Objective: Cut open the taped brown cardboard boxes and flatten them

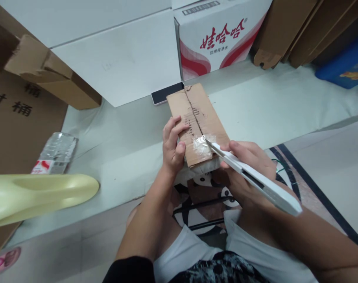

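Note:
A small brown cardboard box (210, 118) lies at the front edge of the pale covered surface, with a seam along its top and clear tape (200, 146) over its near end. My left hand (173, 147) grips the box's left side, fingers on top. In my right hand (250, 159) is a white utility knife (264, 188), its handle pointing back toward me. The blade tip touches the seam at the tape. How deep the blade sits cannot be made out.
A dark phone (167, 93) lies behind the box, against large white cartons (117, 59). A red-and-white water carton (220, 43) stands at the back. On the left are a crumpled plastic bottle (56, 151) and a pale yellow object (43, 196). A blue item (344, 65) sits far right.

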{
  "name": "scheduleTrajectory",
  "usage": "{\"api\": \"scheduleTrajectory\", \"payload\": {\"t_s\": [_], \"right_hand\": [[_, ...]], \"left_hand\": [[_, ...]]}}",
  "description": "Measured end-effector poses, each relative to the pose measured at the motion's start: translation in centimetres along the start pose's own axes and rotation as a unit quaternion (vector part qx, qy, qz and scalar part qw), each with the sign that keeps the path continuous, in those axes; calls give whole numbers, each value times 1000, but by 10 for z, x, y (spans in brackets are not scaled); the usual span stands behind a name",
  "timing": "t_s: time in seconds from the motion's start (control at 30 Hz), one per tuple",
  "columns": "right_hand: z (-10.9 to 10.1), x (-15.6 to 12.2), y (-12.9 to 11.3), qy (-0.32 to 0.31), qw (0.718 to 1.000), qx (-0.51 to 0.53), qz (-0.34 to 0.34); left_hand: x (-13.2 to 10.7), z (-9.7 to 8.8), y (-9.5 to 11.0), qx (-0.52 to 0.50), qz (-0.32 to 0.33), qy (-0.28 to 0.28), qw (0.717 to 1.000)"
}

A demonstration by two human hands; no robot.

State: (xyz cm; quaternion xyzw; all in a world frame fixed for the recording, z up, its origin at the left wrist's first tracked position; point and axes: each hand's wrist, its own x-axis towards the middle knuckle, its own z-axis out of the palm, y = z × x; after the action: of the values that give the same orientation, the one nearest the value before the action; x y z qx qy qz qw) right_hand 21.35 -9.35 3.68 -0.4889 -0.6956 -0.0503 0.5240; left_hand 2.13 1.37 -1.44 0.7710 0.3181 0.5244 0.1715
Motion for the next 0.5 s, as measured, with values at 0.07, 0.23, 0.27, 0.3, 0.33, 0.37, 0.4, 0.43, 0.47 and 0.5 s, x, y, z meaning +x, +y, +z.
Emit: {"api": "scheduleTrajectory", "payload": {"t_s": [0.07,0.23,0.27,0.3,0.33,0.37,0.4,0.43,0.47,0.5], "right_hand": [[-1,0,1,20,1000,-4,-22],[-4,-1,3,18,999,-4,-40],[-4,-2,3,17,999,-6,-38],[-4,-3,3,15,999,-7,-36],[-4,-3,3,13,999,-5,-32],[-3,-3,3,12,1000,1,-29],[-3,-2,3,12,1000,8,-26],[-2,-1,2,13,999,16,-27],[-3,0,2,14,999,22,-29],[-3,1,1,12,999,25,-32]], "left_hand": [[0,0,1,-2,0,1,1000],[0,0,3,14,-5,-2,1000],[0,0,3,18,-9,-3,1000],[0,0,3,21,-12,-3,1000],[-1,0,4,22,-13,-4,1000],[-1,0,4,22,-13,-2,1000],[-1,0,4,20,-11,-1,1000],[-1,0,4,19,-9,1,1000],[-1,0,4,18,-7,3,1000],[-1,0,4,19,-7,4,1000]]}}
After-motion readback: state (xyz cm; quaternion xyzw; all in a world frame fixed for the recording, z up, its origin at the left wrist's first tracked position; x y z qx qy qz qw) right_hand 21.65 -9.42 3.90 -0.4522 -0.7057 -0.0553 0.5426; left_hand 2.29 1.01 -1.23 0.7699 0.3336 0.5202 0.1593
